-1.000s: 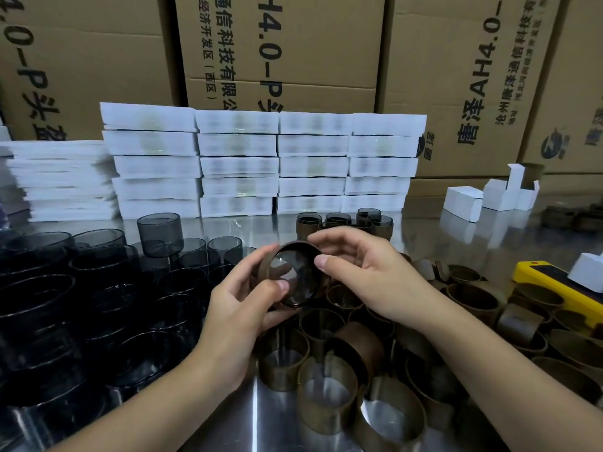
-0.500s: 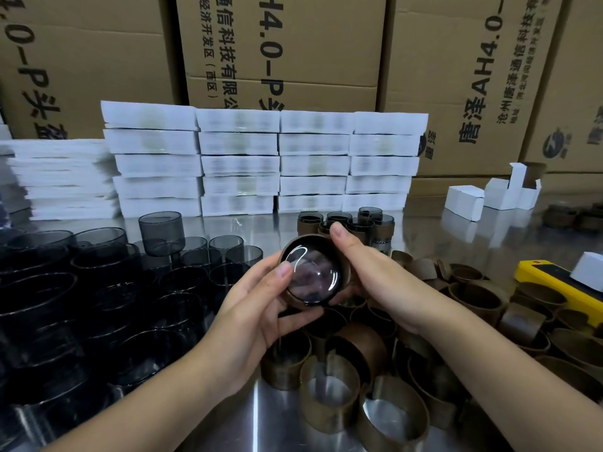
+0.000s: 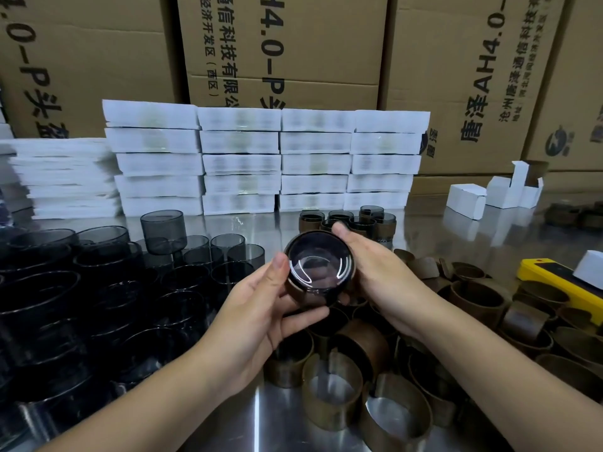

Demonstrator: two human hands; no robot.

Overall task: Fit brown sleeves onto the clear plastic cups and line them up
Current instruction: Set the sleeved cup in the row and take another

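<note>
Cup (image 3: 319, 267), gripped mid-frame between left hand (image 3: 257, 308) and right hand (image 3: 381, 275), had been turned base-on to the camera since a second earlier, the brown sleeve (image 3: 296, 289) now seated round it. Placing it by the sleeved cups (image 3: 349, 220) just above seemed due. Bare cups (image 3: 163, 230) and loose sleeves (image 3: 332, 393) were spread over the steel table (image 3: 261, 422), cartons (image 3: 287, 44) stacked behind.

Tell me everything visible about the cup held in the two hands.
The cup is short, round, smoky clear plastic, tipped so one round end faces the camera, with curved glints on it. A brown sleeve wraps its wall. It is held above loose sleeves: the left hand grips its left side, thumb beneath; the right hand cups its right side.
</note>
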